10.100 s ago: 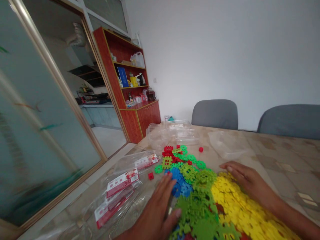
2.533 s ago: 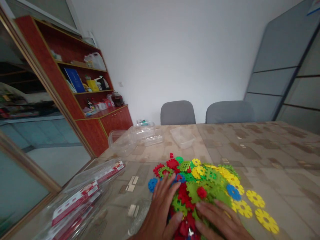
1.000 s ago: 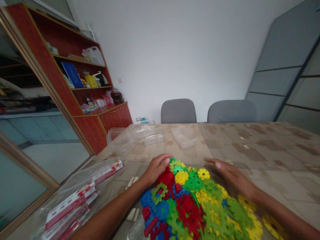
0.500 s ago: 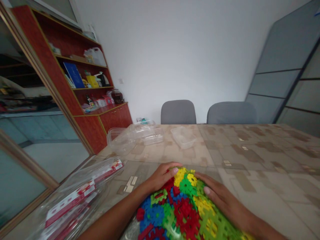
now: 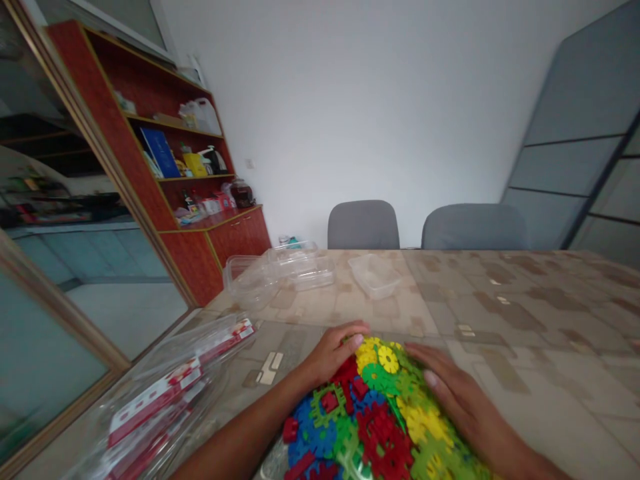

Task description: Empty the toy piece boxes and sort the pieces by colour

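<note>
On the near edge of the beige patterned table (image 5: pixel 525 320), head view: heap of flat plastic interlocking pieces in red, blue, green and yellow (image 5: pixel 380 413), gear- and grid-shaped, piled between both forearms. Left hand (image 5: pixel 333 353) cups the heap's far-left side, fingers curled loosely over the top pieces, nothing gripped. Right hand (image 5: pixel 460 400) lies flat on the heap's right flank, fingers extended, palm down, nothing gripped. Fingertips of both hands sit near each other at the heap's far end, yellow pieces between them. Left of the heap: clear plastic bags with red-and-white labels (image 5: pixel 165 400), apart from it. Farther back: clear empty plastic containers (image 5: pixel 280 270) and a shallow clear tray (image 5: pixel 375 275). Two grey chairs (image 5: pixel 363 225) behind the table; red wooden shelf unit (image 5: pixel 165 167) at left.
</note>
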Available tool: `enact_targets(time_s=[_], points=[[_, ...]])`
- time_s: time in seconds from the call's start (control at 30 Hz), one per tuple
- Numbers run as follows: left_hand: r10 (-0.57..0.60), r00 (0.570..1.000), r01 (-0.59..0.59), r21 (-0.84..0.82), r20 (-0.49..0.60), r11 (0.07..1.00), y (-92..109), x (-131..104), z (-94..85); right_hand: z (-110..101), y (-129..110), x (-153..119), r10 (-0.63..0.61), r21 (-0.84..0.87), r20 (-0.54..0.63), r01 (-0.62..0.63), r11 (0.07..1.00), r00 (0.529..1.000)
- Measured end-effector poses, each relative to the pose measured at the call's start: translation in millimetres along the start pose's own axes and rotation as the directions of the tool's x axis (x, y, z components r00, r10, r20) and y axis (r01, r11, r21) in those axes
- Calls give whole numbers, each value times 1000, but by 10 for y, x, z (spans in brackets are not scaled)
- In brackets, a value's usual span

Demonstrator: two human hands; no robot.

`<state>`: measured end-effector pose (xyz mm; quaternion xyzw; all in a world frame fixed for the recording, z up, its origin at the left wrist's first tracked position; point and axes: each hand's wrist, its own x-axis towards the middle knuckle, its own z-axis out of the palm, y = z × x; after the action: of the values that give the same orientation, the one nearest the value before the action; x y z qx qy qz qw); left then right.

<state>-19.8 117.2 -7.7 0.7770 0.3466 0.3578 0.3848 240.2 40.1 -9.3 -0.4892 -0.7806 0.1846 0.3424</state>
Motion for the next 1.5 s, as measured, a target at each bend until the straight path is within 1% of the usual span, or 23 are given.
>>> enact_targets(time_s=[0.1,0.2,0.27,0.33,0.43,0.5,0.57,0.63,0.7,0.8,0.93,0.97,1.03,1.1,1.17,1.23,1.27,1.3,1.33,1.4,1.43,1.5], points=[[12,999,-11,15,-48,1000,-39,6,-6,-26,96,435,-28,-163,-83,14,987,996],[29,996,-26,41,-84,999,-60,12,-8,-33,230,892,-6,-239,-83,-14,971,997],[43,993,-36,62,-109,997,-61,12,-10,33,249,1157,12,-291,-64,-30,956,998],[51,989,-40,85,-141,996,-63,10,-14,140,213,1371,50,-349,-47,-63,935,998],[48,979,-23,123,-200,992,-84,8,-28,290,132,1568,129,-414,-33,-131,901,991],[41,971,-7,146,-235,989,-108,12,-37,339,106,1616,172,-443,-28,-167,881,985],[38,965,7,170,-261,985,-134,18,-43,340,115,1611,210,-471,-28,-198,860,977],[40,961,15,196,-275,981,-156,23,-46,299,153,1578,250,-499,-34,-233,835,968],[47,958,20,231,-283,973,-173,23,-45,213,214,1538,296,-530,-51,-277,801,954],[75,955,18,306,-287,952,-194,15,-42,-16,353,1463,376,-580,-115,-369,726,919],[141,949,3,456,-281,890,-190,41,-91,-480,627,1265,467,-625,-254,-512,589,847],[154,947,9,501,-282,865,-175,65,-130,-600,700,1197,475,-630,-281,-534,564,834],[164,942,45,596,-292,801,-128,143,-259,-815,824,1058,470,-638,-296,-538,551,832],[154,938,111,689,-312,716,-65,252,-459,-974,892,944,462,-638,-307,-540,549,832],[133,929,197,765,-346,613,-3,376,-712,-1059,884,882,440,-633,-353,-557,538,826],[113,917,281,819,-383,501,37,488,-980,-1062,806,881,382,-634,-406,-557,537,830],[103,911,316,838,-398,444,47,533,-1106,-1029,750,903,341,-643,-410,-534,550,846],[92,908,345,854,-408,389,49,570,-1219,-974,687,939,295,-658,-388,-486,575,873],[80,907,365,868,-413,336,44,598,-1318,-897,623,988,247,-673,-342,-420,609,907],[54,911,386,890,-410,241,21,630,-1462,-682,504,1122,151,-685,-194,-244,686,969],[42,914,388,900,-403,200,5,637,-1507,-552,451,1205,106,-677,-121,-160,719,987],[24,922,380,916,-386,129,-26,641,-1558,-267,358,1395,22,-650,-5,-20,759,1000]])
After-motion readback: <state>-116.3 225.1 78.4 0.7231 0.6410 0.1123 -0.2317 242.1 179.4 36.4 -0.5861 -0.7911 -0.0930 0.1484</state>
